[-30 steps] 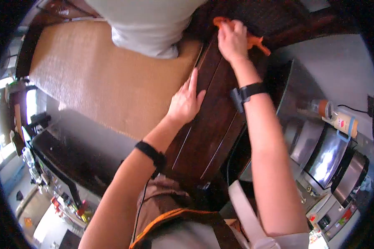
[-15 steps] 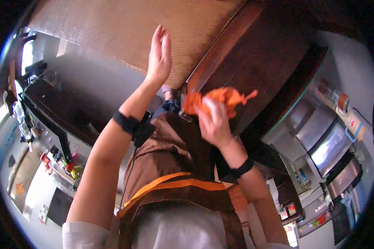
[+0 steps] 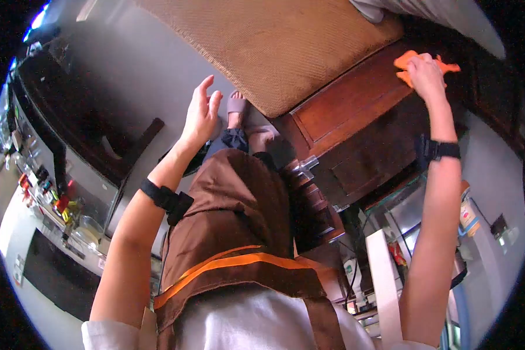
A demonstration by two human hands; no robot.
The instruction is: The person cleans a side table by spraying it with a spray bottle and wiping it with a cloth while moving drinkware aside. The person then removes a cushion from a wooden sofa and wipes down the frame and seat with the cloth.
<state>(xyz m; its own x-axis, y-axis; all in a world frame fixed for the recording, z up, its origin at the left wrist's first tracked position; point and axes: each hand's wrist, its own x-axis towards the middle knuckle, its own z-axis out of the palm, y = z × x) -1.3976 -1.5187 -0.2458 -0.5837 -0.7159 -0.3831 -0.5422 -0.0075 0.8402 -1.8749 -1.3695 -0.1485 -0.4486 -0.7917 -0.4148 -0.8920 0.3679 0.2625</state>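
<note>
An orange cloth point(image 3: 403, 61) is bunched in my right hand point(image 3: 427, 79), whose fingers are closed around it. That hand is at the far end of a reddish-brown wooden panel point(image 3: 344, 105), and the cloth appears to lie against the wood. My left hand point(image 3: 201, 116) hangs in the air with fingers apart and holds nothing. It is nearest to the left edge of a tan ribbed cushion point(image 3: 291, 52), without touching it.
Grey fabric point(image 3: 449, 14) lies beyond the cushion. A metal latch or hinge point(image 3: 306, 167) sticks out at the wood's near corner. Dark furniture point(image 3: 76, 111) stands on the left, with a cluttered counter point(image 3: 70, 219) behind. My slippered foot point(image 3: 237, 105) is on the grey floor.
My right hand has carried the orange cloth from in front of my body to the far right, onto the wood. My left hand has dropped lower and left. The view has shifted, showing more floor.
</note>
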